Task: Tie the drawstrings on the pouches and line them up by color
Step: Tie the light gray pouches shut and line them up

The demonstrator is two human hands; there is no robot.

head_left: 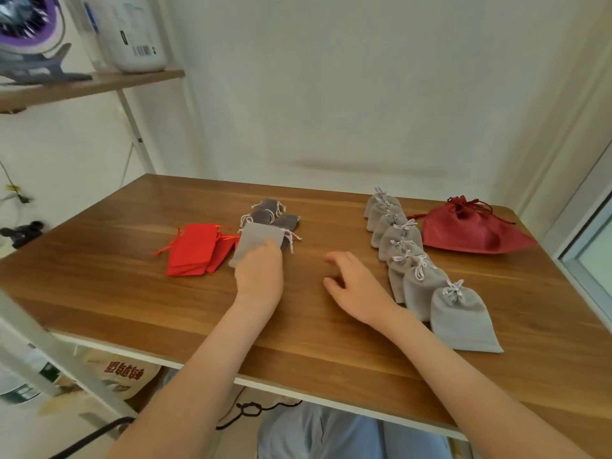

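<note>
The left hand [260, 273] seems to pinch the near edge of a flat light-grey fabric pouch [256, 238] at eleven o'clock on the wooden table [132, 293]. The right hand [351, 281], fingers spread, is at its three o'clock, with a row of tied light-grey pouches [420, 279] beyond.

Bag [140, 389] bears illegible red characters [124, 370]; jug [132, 24] bears a barcode [143, 50].
</note>
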